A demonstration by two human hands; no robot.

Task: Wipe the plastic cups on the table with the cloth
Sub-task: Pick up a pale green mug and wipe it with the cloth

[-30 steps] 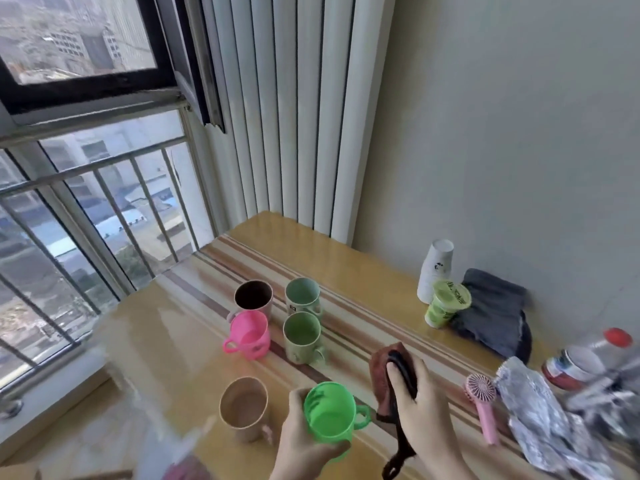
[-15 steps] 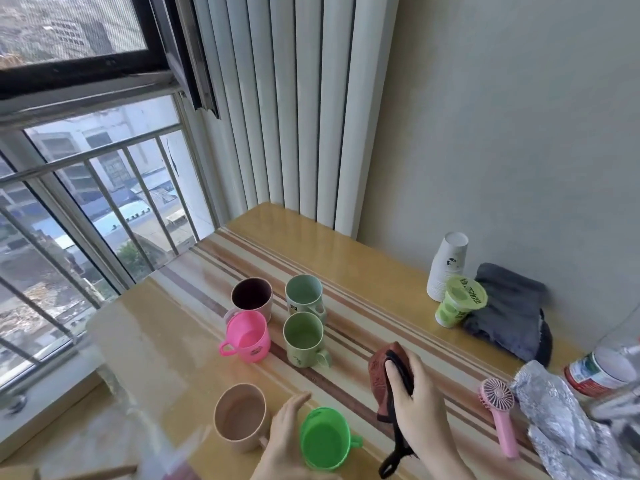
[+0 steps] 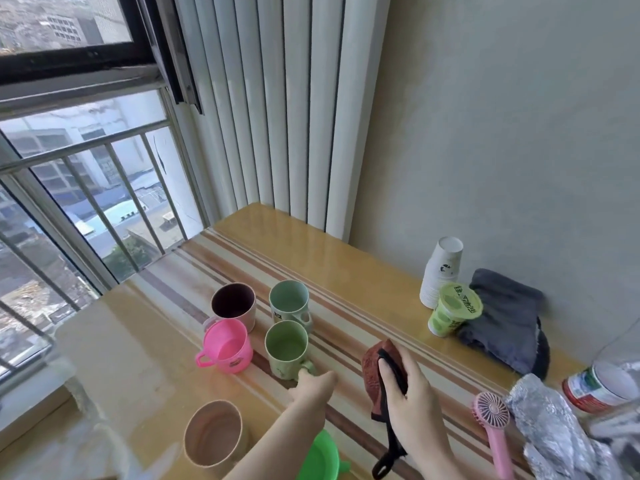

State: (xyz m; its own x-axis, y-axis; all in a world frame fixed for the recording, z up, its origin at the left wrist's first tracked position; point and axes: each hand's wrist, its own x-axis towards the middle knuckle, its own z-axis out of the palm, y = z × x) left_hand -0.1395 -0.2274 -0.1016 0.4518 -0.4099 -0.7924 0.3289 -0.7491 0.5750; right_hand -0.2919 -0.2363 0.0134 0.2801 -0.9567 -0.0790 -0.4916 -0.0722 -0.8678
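Now the left hand reaches, fingers loosely curled and empty, at the olive-green mug's handle; pinch that handle firmly before lifting. The right hand grips the reddish-brown cloth, ready to wipe inside.

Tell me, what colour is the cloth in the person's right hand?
The cloth is dark reddish-brown with a black strap, seen in the head view.
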